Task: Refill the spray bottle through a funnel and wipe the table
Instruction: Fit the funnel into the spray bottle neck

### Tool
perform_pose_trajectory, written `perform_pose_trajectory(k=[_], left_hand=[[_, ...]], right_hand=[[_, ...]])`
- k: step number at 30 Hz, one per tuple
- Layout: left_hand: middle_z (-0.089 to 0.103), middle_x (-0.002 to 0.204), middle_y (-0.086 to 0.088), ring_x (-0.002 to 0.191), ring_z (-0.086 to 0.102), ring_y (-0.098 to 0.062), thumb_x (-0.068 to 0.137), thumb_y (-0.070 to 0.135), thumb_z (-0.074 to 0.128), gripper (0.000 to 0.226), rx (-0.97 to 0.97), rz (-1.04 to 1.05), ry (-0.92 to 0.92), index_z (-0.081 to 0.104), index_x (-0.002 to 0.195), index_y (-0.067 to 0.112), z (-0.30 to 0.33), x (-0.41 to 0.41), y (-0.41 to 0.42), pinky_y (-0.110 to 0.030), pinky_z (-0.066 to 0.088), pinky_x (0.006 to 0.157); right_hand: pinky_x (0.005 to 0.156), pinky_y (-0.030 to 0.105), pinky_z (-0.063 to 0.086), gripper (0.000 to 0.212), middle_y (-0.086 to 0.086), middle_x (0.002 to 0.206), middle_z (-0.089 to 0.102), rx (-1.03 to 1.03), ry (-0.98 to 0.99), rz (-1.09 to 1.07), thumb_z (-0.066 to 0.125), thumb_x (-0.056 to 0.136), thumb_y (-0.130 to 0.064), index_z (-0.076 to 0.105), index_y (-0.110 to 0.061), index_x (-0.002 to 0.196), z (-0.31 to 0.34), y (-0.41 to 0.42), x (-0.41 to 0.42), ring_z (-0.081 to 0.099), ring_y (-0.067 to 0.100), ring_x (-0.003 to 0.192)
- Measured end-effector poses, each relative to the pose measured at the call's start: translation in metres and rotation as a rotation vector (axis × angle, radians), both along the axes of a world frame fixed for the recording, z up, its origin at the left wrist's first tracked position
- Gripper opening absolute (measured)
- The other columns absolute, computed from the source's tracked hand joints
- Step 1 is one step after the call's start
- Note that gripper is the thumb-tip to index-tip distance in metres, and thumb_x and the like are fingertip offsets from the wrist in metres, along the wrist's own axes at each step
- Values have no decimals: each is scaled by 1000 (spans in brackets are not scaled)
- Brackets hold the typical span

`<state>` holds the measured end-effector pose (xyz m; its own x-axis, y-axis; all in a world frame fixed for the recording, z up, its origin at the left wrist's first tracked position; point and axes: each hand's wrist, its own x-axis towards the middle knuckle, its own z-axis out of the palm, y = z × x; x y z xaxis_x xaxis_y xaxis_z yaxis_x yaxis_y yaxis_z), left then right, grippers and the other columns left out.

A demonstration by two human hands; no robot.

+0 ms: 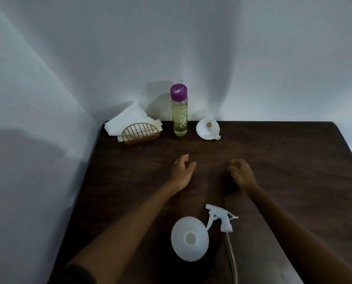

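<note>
Hands hover empty over the dark table (293, 160): left hand (182, 173) and right hand (242, 174), fingers loosely curled apart. Nearer the person, the uncapped spray bottle (189, 238) stands beside its trigger head (222, 218). Funnel (207, 129) and refill bottle (179, 111) sit by the wall.

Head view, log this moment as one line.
left hand empty | right hand empty | spray bottle open | trigger head beside it | funnel untouched

Both bare forearms reach forward, side by side. The left hand (182, 171) has loosely curled fingers, thumb apart, holding nothing. The right hand (241, 173) curls likewise, empty, knuckles up.
</note>
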<state>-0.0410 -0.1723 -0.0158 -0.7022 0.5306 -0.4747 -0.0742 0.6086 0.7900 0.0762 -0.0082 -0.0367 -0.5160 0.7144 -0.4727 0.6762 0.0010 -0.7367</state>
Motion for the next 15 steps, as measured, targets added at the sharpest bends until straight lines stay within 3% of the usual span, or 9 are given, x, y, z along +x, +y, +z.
perform_pose_trajectory(k=[4, 6, 9, 12, 15], left_hand=[[34, 153, -7, 138, 36, -22, 97, 31, 51, 64, 13, 32, -51, 22, 151, 16, 1, -27, 52, -35, 33, 111], [30, 155, -7, 141, 31, -23, 96, 30, 52, 70, 34, 78, -81, 13, 153, 17, 0, -38, 74, -35, 29, 111], [24, 157, -9, 142, 28, -27, 94, 27, 54, 78, 55, 117, -101, 4, 153, 21, -4, -53, 96, -39, 28, 113], [30, 153, -8, 136, 35, -27, 88, 18, 57, 81, 79, 122, -135, 9, 153, 23, -9, -62, 107, -37, 34, 107], [44, 140, -8, 126, 44, -25, 84, 10, 57, 72, 139, 139, -128, 24, 147, 17, -14, -61, 110, -34, 43, 99]], right_hand=[[68, 31, 47, 48, 10, 113, 52, 16, 79, 2, 63, 85, -10, 43, -6, 129, -1, 18, -43, 55, 22, 93], [84, 34, 50, 65, 11, 127, 45, 22, 110, 6, 67, 82, -11, 35, -10, 138, -4, 25, -60, 53, 24, 108], [106, 41, 39, 84, 14, 147, 29, 21, 126, 68, 71, 80, -14, 21, -19, 148, -2, 31, -81, 40, 27, 129], [101, 46, 44, 96, 10, 142, 43, -11, 244, 154, 79, 69, -25, 22, -23, 147, 1, 37, -96, 48, 26, 125], [96, 50, 48, 90, -4, 130, 55, 31, 306, 243, 78, 62, -45, 34, -27, 139, -21, 46, -100, 56, 21, 117]])
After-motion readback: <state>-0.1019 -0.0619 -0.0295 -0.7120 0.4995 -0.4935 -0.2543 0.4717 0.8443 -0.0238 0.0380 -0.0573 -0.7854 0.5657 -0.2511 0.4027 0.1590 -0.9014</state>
